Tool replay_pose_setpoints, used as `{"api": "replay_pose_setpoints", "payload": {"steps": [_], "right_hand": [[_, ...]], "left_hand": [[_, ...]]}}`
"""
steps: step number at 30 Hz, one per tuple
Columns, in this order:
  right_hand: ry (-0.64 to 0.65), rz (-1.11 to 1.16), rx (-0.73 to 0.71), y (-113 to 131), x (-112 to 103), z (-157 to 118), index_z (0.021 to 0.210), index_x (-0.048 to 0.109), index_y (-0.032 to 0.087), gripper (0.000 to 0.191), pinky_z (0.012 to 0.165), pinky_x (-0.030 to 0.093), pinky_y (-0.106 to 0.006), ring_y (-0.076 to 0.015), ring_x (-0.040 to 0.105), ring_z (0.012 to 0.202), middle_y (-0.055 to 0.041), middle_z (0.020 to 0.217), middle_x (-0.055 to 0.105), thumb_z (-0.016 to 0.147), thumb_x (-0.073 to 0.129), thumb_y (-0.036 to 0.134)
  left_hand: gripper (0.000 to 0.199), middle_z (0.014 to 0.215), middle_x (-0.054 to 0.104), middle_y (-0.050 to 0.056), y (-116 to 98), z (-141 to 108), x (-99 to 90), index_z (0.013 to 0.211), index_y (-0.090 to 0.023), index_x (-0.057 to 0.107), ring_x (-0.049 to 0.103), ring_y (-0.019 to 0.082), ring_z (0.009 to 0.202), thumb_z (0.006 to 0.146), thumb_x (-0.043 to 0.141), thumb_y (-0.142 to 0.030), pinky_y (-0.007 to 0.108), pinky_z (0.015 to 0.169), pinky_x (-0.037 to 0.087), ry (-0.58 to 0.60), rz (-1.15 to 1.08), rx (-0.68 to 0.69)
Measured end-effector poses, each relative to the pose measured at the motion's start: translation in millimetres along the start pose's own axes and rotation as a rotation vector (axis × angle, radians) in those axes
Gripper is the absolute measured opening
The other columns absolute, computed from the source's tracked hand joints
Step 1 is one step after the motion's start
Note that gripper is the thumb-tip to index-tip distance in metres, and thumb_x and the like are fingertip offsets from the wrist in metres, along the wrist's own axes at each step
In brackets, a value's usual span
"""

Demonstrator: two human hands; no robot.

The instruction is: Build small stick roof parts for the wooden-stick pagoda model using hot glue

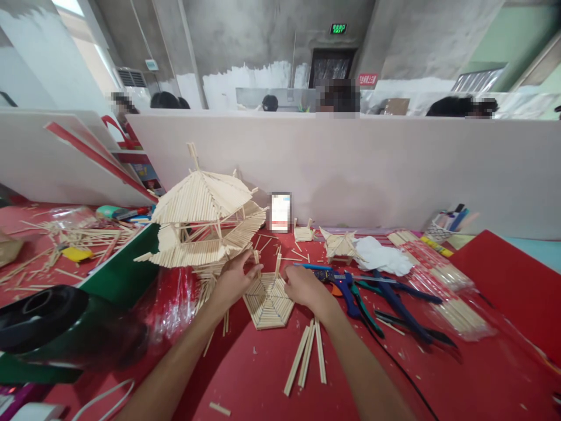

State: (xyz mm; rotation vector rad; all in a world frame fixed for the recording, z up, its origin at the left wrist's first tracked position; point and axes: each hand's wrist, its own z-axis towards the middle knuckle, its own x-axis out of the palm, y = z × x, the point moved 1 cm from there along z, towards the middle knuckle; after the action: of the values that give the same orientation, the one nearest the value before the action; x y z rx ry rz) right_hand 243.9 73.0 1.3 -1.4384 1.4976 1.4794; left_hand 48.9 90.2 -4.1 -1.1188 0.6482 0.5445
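Observation:
A small hexagonal panel of wooden sticks [268,304], with rings of sticks like a web, lies in front of me on the red table. Short sticks stand upright from its far side. At its left far edge, my left hand [236,276] has thumb and fingers bent around the edge by one upright stick. My right hand [305,286] is closed at the panel's right far edge, its fingertips partly hidden. Behind my left hand stands a large tiered pavilion model [204,202] made of sticks. Several loose sticks [309,356] lie near my right forearm.
Right of my right hand lie a blue glue gun [346,289], pliers [403,307], crumpled white tissue [381,255] and bagged sticks [442,286]. A small stick model [342,244] and lit phone [280,211] are at the back. A dark green container [65,333] stands left. A white partition [350,169] closes the back.

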Motion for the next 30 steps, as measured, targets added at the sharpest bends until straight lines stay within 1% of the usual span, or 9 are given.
{"api": "replay_pose_setpoints", "payload": {"steps": [4, 9, 14, 18, 21, 24, 27, 30], "right_hand": [[0.015, 0.003, -0.017, -0.5, 2.7, 1.3, 0.103, 0.066, 0.014, 0.026, 0.071, 0.038, -0.028, -0.0247, 0.067, 0.096, -0.0135, 0.101, 0.072, 0.08, 0.055, 0.01], [0.023, 0.001, -0.018, -0.7, 4.8, 1.8, 0.102, 0.066, 0.014, 0.025, 0.068, 0.036, -0.028, -0.0246, 0.067, 0.093, -0.0137, 0.098, 0.072, 0.08, 0.055, 0.011], [0.015, 0.0, -0.017, -1.8, 6.5, 2.5, 0.1, 0.066, 0.014, 0.022, 0.068, 0.036, -0.028, -0.0244, 0.067, 0.093, -0.0135, 0.097, 0.072, 0.081, 0.056, 0.013], [0.019, 0.021, -0.019, -2.1, 5.8, 2.6, 0.1, 0.065, 0.014, 0.022, 0.069, 0.036, -0.027, -0.023, 0.066, 0.094, -0.0122, 0.098, 0.071, 0.08, 0.057, 0.014], [0.028, 0.029, -0.01, -1.7, 4.8, 2.1, 0.102, 0.064, 0.013, 0.024, 0.07, 0.035, -0.027, -0.023, 0.065, 0.093, -0.0125, 0.098, 0.071, 0.079, 0.057, 0.013], [0.027, 0.048, -0.007, -1.4, 3.7, 1.2, 0.107, 0.061, 0.013, 0.029, 0.069, 0.034, -0.027, -0.0227, 0.064, 0.092, -0.0116, 0.096, 0.07, 0.078, 0.058, 0.012], [0.049, 0.083, -0.01, -1.0, 1.5, -0.4, 0.11, 0.059, 0.012, 0.034, 0.069, 0.034, -0.026, -0.022, 0.063, 0.091, -0.0107, 0.096, 0.069, 0.076, 0.058, 0.009], [0.086, 0.108, -0.004, -1.1, -1.4, -1.8, 0.111, 0.058, 0.012, 0.036, 0.068, 0.034, -0.025, -0.0208, 0.063, 0.089, -0.0096, 0.095, 0.068, 0.075, 0.059, 0.008]], "left_hand": [[0.018, 0.093, 0.074, 0.006, -0.6, 0.7, -0.6, 0.088, -0.02, 0.063, 0.069, 0.021, 0.088, 0.09, 0.054, -0.036, 0.034, 0.084, 0.051, 0.033, 0.013, 0.048], [0.02, 0.093, 0.074, 0.005, 2.6, -2.0, 1.3, 0.091, -0.021, 0.064, 0.069, 0.021, 0.088, 0.091, 0.053, -0.037, 0.033, 0.084, 0.051, 0.023, 0.039, 0.078], [0.023, 0.1, 0.074, 0.007, 4.5, -5.7, 4.5, 0.102, -0.022, 0.065, 0.069, 0.023, 0.094, 0.091, 0.055, -0.04, 0.035, 0.09, 0.051, -0.016, 0.096, 0.052], [0.036, 0.109, 0.074, 0.007, 9.5, -9.4, 2.5, 0.12, -0.022, 0.06, 0.069, 0.023, 0.101, 0.089, 0.058, -0.04, 0.036, 0.095, 0.051, -0.001, -0.003, 0.038], [0.036, 0.116, 0.072, 0.008, 13.3, -17.3, -0.2, 0.125, -0.021, 0.057, 0.068, 0.023, 0.107, 0.091, 0.053, -0.033, 0.038, 0.099, 0.05, 0.038, -0.039, 0.007], [0.035, 0.122, 0.07, 0.009, 15.8, -28.1, -0.3, 0.125, -0.022, 0.057, 0.067, 0.024, 0.11, 0.091, 0.049, -0.027, 0.04, 0.099, 0.05, 0.083, 0.01, -0.037], [0.037, 0.119, 0.071, 0.009, 15.9, -35.0, 3.0, 0.126, -0.023, 0.057, 0.068, 0.025, 0.108, 0.089, 0.049, -0.024, 0.04, 0.096, 0.052, 0.132, 0.014, -0.057], [0.035, 0.116, 0.073, 0.009, 13.9, -34.1, 7.2, 0.123, -0.023, 0.058, 0.069, 0.024, 0.106, 0.089, 0.05, -0.022, 0.038, 0.094, 0.052, 0.167, -0.043, -0.064]]}}
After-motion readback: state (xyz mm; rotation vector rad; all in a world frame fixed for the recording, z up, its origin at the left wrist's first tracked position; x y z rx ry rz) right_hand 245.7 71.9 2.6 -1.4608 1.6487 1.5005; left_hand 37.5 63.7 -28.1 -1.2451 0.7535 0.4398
